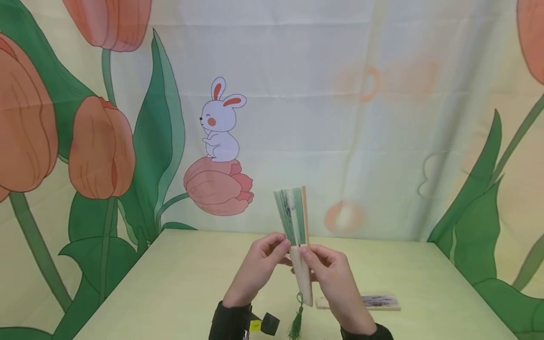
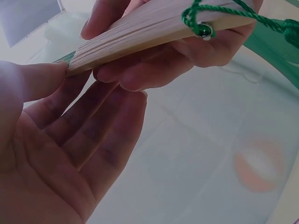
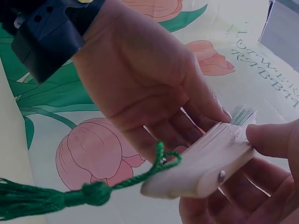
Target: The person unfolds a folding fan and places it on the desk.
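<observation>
- Your left hand (image 1: 257, 271) and right hand (image 1: 335, 276) pinched the green fan (image 1: 293, 215), fingers curled, thumbs in front.
- You held it above the table (image 1: 187, 283), narrowly spread: seemingly partway, most leaves left unspread.
- Partly behind your right hand, a second fan (image 1: 382, 302) lay folded.

Two grips (image 1: 257, 274) (image 1: 337, 283); two fans (image 1: 301, 274) (image 1: 380, 302); one tassel (image 1: 296, 323); one table (image 1: 178, 283); one backdrop (image 1: 289, 61); one printed rabbit (image 1: 223, 144).

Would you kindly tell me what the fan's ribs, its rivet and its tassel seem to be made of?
Fan ribs: probably bamboo or wood, matte, judging by the pale tan, thin stacked slats.
Rivet: likely polished metal, given its bright glint.
Tassel: apparently soft thread, fibre uncertain, since loose green strands show.
</observation>
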Motion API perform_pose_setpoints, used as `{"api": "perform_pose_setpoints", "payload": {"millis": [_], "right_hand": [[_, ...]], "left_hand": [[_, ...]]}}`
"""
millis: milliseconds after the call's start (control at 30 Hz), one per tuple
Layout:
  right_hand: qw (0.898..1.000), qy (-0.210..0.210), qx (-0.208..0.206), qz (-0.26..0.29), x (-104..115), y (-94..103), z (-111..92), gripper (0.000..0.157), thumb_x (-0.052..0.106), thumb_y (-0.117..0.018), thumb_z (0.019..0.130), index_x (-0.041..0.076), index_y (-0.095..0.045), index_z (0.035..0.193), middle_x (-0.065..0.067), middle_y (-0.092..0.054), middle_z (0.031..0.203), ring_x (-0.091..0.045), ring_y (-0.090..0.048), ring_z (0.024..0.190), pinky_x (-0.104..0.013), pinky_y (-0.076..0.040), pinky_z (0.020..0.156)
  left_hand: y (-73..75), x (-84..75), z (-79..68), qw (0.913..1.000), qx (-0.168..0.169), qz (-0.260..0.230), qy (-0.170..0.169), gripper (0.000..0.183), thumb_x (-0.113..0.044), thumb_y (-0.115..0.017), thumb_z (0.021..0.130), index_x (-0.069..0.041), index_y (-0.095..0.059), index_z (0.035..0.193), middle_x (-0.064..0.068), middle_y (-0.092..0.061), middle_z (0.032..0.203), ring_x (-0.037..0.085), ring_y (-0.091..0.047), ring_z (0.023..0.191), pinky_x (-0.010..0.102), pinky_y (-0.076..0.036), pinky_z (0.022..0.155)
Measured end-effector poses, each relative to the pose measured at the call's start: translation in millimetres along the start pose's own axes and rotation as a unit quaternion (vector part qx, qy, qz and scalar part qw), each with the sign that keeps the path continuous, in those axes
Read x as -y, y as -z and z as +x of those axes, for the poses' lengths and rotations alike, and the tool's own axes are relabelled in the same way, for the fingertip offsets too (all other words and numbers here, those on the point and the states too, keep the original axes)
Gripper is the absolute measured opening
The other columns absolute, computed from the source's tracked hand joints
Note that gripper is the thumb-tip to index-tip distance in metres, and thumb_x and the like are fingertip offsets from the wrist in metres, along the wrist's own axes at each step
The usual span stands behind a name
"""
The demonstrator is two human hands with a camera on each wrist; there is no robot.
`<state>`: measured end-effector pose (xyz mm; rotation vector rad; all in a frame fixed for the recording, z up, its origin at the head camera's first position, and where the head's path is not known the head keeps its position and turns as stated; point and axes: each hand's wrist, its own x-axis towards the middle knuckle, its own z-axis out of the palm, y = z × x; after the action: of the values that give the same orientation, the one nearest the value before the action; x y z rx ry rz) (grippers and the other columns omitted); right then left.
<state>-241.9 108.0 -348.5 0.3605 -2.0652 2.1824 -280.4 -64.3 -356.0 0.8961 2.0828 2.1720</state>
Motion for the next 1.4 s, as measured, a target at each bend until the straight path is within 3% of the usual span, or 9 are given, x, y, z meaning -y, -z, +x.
{"api": "perform_pose_setpoints", "payload": {"millis": [233, 467, 833, 1167, 1400], "right_hand": [[0.999, 0.008, -0.038, -0.001, 2, -0.9, 1, 0.031, 0.025, -0.066, 0.095, -0.002, -0.071, 0.11, -0.013, -0.07, 0.098, -0.025, -0.067, 0.084, -0.036, -0.056, 0.067], [0.999, 0.007, -0.043, -0.003, 4, -1.4, 1, 0.032, 0.025, -0.066, 0.095, -0.002, -0.07, 0.11, -0.013, -0.07, 0.099, -0.024, -0.067, 0.085, -0.035, -0.056, 0.068], [0.996, 0.019, -0.083, 0.019, 1, -1.5, 3, 0.028, 0.018, -0.065, 0.096, -0.006, -0.066, 0.109, -0.014, -0.067, 0.086, -0.022, -0.064, 0.072, -0.034, -0.056, 0.06], [0.996, 0.024, -0.089, 0.003, 0, 1.9, 5, 0.031, 0.021, -0.064, 0.097, -0.005, -0.065, 0.113, -0.015, -0.068, 0.087, -0.023, -0.066, 0.07, -0.035, -0.057, 0.06], [0.993, 0.048, -0.106, -0.029, -2, 2.8, 6, 0.03, 0.023, -0.064, 0.097, -0.005, -0.065, 0.11, -0.015, -0.067, 0.081, -0.023, -0.066, 0.063, -0.031, -0.055, 0.056]], "left_hand": [[-0.1, -1.4, -0.7, 0.9995, -0.003, -0.029, -0.008, 0.03, -0.027, -0.055, 0.102, -0.002, -0.065, 0.116, 0.013, -0.065, 0.109, 0.027, -0.063, 0.103, 0.044, -0.053, 0.087], [1.5, -1.5, 0.4, 0.9995, 0.0, -0.029, -0.01, 0.03, -0.026, -0.055, 0.102, -0.002, -0.064, 0.117, 0.013, -0.066, 0.11, 0.027, -0.063, 0.104, 0.044, -0.054, 0.087], [9.5, -2.3, -1.6, 0.9994, -0.012, -0.031, -0.004, 0.031, -0.028, -0.054, 0.102, -0.003, -0.064, 0.117, 0.013, -0.068, 0.108, 0.03, -0.065, 0.1, 0.046, -0.052, 0.088], [12.0, -1.6, -1.5, 0.9992, -0.028, -0.027, -0.01, 0.03, -0.028, -0.056, 0.101, -0.001, -0.064, 0.111, 0.014, -0.068, 0.104, 0.028, -0.064, 0.099, 0.046, -0.053, 0.087], [19.0, -0.8, -3.9, 0.9982, -0.05, -0.013, -0.029, 0.032, -0.031, -0.056, 0.101, -0.002, -0.064, 0.113, 0.013, -0.067, 0.106, 0.032, -0.063, 0.1, 0.045, -0.054, 0.086]]}}
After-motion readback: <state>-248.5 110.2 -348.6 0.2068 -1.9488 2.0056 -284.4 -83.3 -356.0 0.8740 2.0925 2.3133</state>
